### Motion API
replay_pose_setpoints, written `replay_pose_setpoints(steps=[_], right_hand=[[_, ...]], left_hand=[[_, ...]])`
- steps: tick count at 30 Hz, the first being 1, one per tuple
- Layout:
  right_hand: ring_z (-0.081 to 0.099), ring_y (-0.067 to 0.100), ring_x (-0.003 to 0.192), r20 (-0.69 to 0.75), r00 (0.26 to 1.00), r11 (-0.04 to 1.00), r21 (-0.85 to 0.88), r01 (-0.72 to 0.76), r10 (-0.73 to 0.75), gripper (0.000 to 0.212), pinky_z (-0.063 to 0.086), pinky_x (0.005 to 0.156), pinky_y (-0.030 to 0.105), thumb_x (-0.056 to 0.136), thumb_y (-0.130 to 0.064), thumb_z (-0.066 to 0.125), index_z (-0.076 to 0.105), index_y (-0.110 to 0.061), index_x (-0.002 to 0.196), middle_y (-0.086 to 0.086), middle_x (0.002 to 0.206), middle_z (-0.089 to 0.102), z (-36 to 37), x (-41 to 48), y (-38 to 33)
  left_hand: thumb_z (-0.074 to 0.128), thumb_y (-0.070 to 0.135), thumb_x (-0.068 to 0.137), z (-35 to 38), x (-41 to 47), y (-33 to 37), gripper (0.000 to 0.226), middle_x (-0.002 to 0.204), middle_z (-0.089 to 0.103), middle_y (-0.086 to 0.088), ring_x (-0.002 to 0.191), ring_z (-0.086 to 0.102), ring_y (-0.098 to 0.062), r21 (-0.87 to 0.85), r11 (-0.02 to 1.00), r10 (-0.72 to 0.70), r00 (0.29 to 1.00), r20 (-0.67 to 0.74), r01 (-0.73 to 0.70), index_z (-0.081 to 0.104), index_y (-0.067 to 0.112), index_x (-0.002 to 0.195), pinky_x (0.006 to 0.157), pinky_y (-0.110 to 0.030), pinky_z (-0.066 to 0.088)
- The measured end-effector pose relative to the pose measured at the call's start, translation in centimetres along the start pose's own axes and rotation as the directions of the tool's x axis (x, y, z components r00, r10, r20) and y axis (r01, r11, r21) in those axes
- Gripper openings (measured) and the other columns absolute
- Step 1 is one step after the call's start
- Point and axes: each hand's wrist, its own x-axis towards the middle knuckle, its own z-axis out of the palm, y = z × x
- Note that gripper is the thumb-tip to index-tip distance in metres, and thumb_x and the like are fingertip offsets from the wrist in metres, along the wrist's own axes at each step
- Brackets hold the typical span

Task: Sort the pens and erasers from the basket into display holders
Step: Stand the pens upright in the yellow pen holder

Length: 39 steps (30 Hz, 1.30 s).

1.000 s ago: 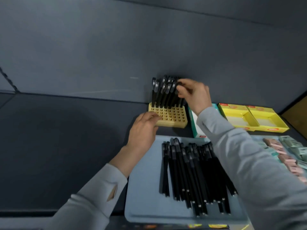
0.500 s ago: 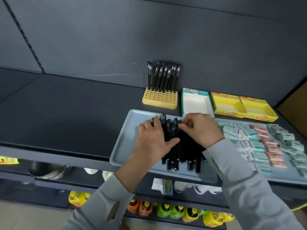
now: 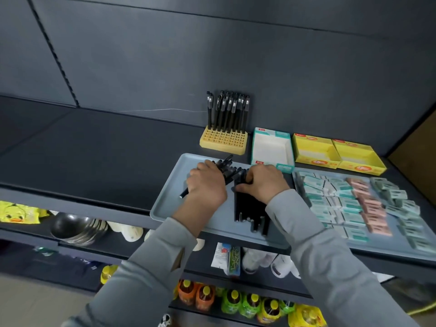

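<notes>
Over the grey tray (image 3: 169,206), gripping a slanted bundle of pens (image 3: 224,165) in the left hand (image 3: 205,185), fingers wrapped round it. Just right of that, clutching the top ends of the loose pens (image 3: 247,208) with the right hand (image 3: 264,182), fingers curled. Beyond both hands, yellow pen holder (image 3: 224,140); right of the right hand, erasers (image 3: 354,201).

Two trays (image 3: 168,204) — three boxes (image 3: 271,147) (two yellow)

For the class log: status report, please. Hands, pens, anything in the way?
Left hand grips a tilted pen bundle over the tray. Right hand curls over the pen pile. Yellow holder: back rows filled, front holes free. Nothing seen blocking.
</notes>
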Motion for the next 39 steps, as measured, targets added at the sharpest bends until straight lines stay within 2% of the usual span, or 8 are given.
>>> replay_pose_setpoints(steps=[5,11,14,17,19,25,32,39], right_hand=[[0.052,0.027,0.076,0.007,1.0,1.0,0.014,-0.004,0.004,0.048,0.029,0.053,0.03,0.076,-0.051,0.074,0.048,-0.014,0.062,0.006,0.074,0.052,0.0,0.1,0.0],[0.057,0.024,0.088,-0.002,0.999,0.995,0.082,0.053,-0.053,0.034,0.045,0.072,0.03,0.081,-0.043,0.072,0.072,-0.01,0.088,0.007,0.091,0.067,-0.5,1.1,0.6],[0.059,0.017,0.076,-0.019,0.997,0.921,0.382,0.074,-0.072,0.024,0.051,0.073,0.029,0.086,-0.038,0.068,0.073,-0.016,0.096,0.0,0.084,0.067,-1.2,1.8,0.6],[0.056,0.01,0.059,0.014,0.993,0.608,0.792,0.06,-0.117,0.011,0.049,0.057,0.022,0.091,-0.023,0.066,0.07,-0.013,0.094,0.0,0.071,0.064,-2.4,2.0,-0.8],[0.056,0.008,0.057,-0.036,0.994,0.478,0.875,0.082,-0.105,0.004,0.047,0.052,0.017,0.09,-0.015,0.067,0.07,-0.012,0.088,0.002,0.07,0.065,-2.9,2.4,-1.6],[0.064,0.012,0.061,-0.086,0.996,0.37,0.925,0.084,-0.009,0.013,0.052,0.052,0.018,0.087,-0.002,0.067,0.066,-0.015,0.091,0.005,0.074,0.066,-3.7,4.5,-2.4],[0.059,0.004,0.055,-0.028,0.998,0.373,0.927,0.045,-0.05,0.019,0.049,0.051,0.018,0.085,-0.004,0.07,0.066,-0.008,0.103,0.002,0.074,0.06,-4.6,7.5,-3.5],[0.054,0.012,0.055,0.037,0.998,0.421,0.907,-0.015,-0.044,0.014,0.052,0.056,0.019,0.083,-0.002,0.071,0.063,-0.005,0.095,0.006,0.071,0.061,-5.2,9.9,-3.3]], left_hand=[[0.06,0.016,0.088,-0.2,0.7,-0.3,0.039,0.118,0.055,-0.015,0.109,0.057,-0.031,0.024,0.999,0.034,0.997,-0.063,-0.032,0.042,0.003,0.12,0.079,-0.033,0.049],[0.06,0.012,0.081,-0.6,1.2,-2.3,0.026,0.094,0.061,-0.012,0.087,0.059,-0.032,-0.365,0.927,0.025,0.986,-0.164,-0.085,0.043,0.009,0.1,0.064,-0.034,0.046],[0.066,0.017,0.077,-1.7,1.6,-3.2,0.025,0.081,0.062,-0.006,0.076,0.061,-0.024,-0.64,0.758,0.026,0.985,-0.169,-0.129,0.05,0.012,0.095,0.065,-0.034,0.052],[0.074,0.01,0.072,-2.7,1.4,-3.3,0.016,0.074,0.069,-0.004,0.071,0.066,-0.018,-0.872,0.435,0.149,0.973,-0.179,-0.227,0.061,0.016,0.079,0.071,-0.038,0.056],[0.075,0.006,0.074,-2.8,1.5,-3.2,0.014,0.077,0.071,-0.009,0.074,0.069,-0.021,-0.915,0.32,0.183,0.964,-0.195,-0.246,0.066,0.016,0.078,0.077,-0.042,0.058],[0.075,0.008,0.079,-2.5,3.9,-3.6,0.013,0.087,0.074,-0.013,0.085,0.072,-0.029,-0.975,0.154,0.237,0.964,-0.119,-0.158,0.07,0.009,0.09,0.085,-0.048,0.057],[0.066,0.0,0.085,-4.0,7.1,-4.4,0.019,0.086,0.07,-0.007,0.081,0.068,-0.019,-0.995,-0.096,0.409,0.912,-0.027,0.014,0.064,0.012,0.1,0.075,-0.032,0.058],[0.065,0.001,0.086,-3.8,9.9,-4.9,0.022,0.091,0.07,-0.008,0.085,0.067,-0.02,-0.99,-0.128,0.508,0.861,-0.013,0.061,0.066,0.015,0.104,0.081,-0.035,0.058]])
